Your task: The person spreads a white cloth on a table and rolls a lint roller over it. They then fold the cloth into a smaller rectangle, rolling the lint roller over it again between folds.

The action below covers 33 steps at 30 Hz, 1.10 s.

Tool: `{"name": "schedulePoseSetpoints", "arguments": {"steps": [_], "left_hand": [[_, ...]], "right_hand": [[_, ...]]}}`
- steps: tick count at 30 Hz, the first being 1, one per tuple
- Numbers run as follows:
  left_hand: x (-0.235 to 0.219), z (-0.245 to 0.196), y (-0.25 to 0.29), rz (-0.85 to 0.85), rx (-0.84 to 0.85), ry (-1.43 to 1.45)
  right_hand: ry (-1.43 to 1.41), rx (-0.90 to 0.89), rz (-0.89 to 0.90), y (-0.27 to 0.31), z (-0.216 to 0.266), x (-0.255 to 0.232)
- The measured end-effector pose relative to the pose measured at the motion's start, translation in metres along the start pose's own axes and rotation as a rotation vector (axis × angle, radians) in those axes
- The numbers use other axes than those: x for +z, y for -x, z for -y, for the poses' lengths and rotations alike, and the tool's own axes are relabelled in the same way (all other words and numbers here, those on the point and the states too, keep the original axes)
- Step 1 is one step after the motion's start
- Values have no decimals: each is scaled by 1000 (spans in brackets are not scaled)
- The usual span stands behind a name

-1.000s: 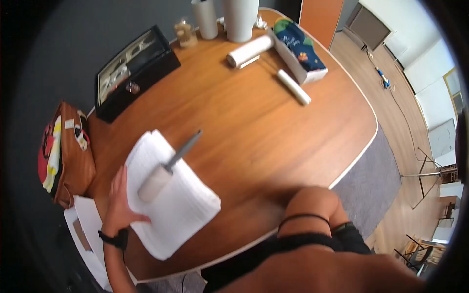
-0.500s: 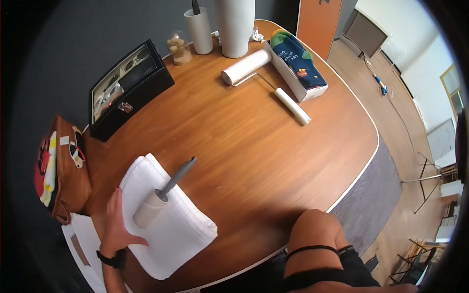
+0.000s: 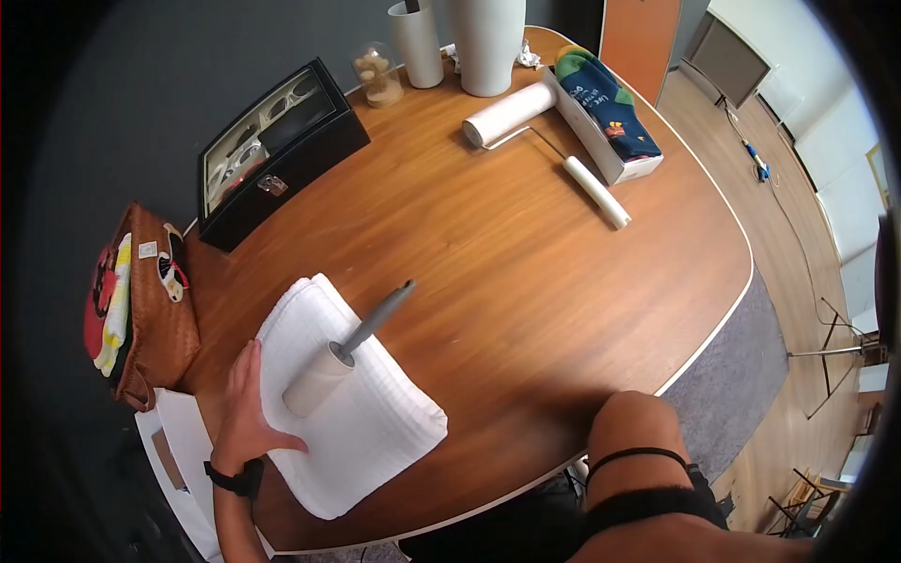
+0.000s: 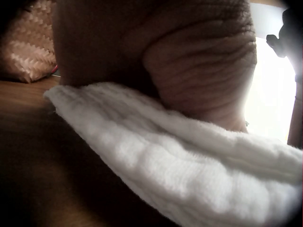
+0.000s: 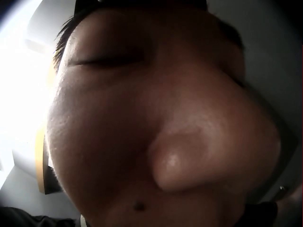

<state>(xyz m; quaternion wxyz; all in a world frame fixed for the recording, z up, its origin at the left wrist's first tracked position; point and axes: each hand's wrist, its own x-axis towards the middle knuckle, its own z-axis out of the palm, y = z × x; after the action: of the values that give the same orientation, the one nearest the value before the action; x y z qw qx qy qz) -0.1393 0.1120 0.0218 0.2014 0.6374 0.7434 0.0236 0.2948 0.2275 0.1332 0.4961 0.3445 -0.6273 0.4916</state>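
A folded white towel (image 3: 375,427) lies on the table's near left part. My left hand (image 3: 249,413) rests along its left edge, fingers straight and thumb spread onto the cloth. On top of the towel is a lint roller (image 3: 319,378), its grey handle pointing up and right; the hand is beside it, apart from the roller. Close up in the left wrist view, the hand (image 4: 203,61) sits over the layered towel edge (image 4: 165,161). My right hand is outside the head view, and the right wrist view is mostly filled by a person's face.
A black glasses case (image 3: 282,155), woven basket (image 3: 160,319) and white box (image 3: 188,427) line the left side. Further back stand a glass dome (image 3: 378,80), white vases (image 3: 488,47), a paint roller (image 3: 598,192), a large white roll (image 3: 511,113) and boxed socks (image 3: 605,103).
The head view has tilted and shifted, moving the table scene within it. The large blurred arm at the bottom has mostly left view. My left hand stays at the towel's edge.
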Motion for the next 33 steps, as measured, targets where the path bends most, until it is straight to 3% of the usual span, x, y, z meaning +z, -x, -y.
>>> {"name": "schedulePoseSetpoints", "arguments": {"steps": [23,33], "left_hand": [[2,-3,0,-8,-1,35],[6,5,6,-17,73,8]], "right_hand": [[65,-19,-19,2,2,-2],[112,-19,-29,2,3,-2]]}}
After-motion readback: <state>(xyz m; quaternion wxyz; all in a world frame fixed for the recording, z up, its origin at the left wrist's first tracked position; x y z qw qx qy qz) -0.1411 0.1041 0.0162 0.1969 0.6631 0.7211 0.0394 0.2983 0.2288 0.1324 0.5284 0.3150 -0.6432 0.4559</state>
